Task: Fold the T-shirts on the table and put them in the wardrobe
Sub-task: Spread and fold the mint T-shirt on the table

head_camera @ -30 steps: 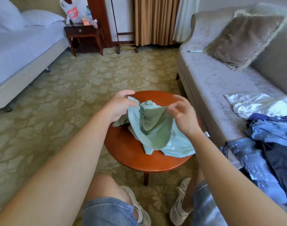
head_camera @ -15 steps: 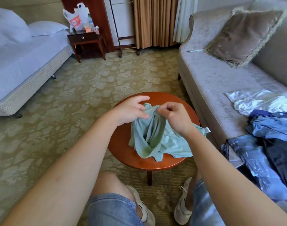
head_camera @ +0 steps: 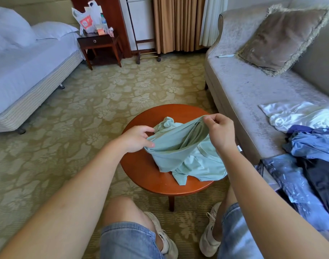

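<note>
A crumpled pale green T-shirt [head_camera: 186,156] lies on the small round wooden table [head_camera: 141,172] in front of my knees. My left hand [head_camera: 136,138] pinches an edge of the shirt on its left side. My right hand [head_camera: 219,131] pinches the same edge further right and lifts it a little above the table, so the fabric stretches between both hands. The rest of the shirt sags in folds on the tabletop.
A grey sofa [head_camera: 249,90] stands at right with a brown cushion [head_camera: 279,38], a white garment [head_camera: 298,116] and a heap of blue clothes [head_camera: 313,157]. A bed [head_camera: 25,71] is at left, a nightstand [head_camera: 99,43] with bags behind it, patterned carpet between.
My hands, close together half a second ago, have pulled apart. The shirt's edge is now spread between them, with my right hand raised to the right.
</note>
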### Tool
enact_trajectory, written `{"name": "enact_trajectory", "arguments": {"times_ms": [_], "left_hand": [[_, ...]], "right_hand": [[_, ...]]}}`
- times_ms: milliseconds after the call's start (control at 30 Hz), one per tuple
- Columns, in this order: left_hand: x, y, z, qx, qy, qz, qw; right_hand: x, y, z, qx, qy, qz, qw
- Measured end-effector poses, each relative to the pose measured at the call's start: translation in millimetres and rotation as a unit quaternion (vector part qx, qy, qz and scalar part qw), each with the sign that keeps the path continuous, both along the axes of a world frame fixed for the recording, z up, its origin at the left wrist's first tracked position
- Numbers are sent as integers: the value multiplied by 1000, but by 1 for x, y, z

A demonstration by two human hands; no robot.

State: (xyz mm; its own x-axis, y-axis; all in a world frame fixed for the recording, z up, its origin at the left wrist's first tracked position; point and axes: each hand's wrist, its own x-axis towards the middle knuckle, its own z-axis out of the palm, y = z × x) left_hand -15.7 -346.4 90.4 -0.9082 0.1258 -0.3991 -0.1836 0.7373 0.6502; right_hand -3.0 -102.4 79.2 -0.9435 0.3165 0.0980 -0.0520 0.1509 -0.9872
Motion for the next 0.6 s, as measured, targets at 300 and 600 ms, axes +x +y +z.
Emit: {"name": "enact_trajectory", "arguments": {"times_ms": [300,600], "left_hand": [[0,-14,3,-11,-24,19,999],[-5,43,12,141,-39,-75,986]], "right_hand": [[-2,-7,-4,8,-1,35,999],[7,-30,-1,37,-9,258,965]]}}
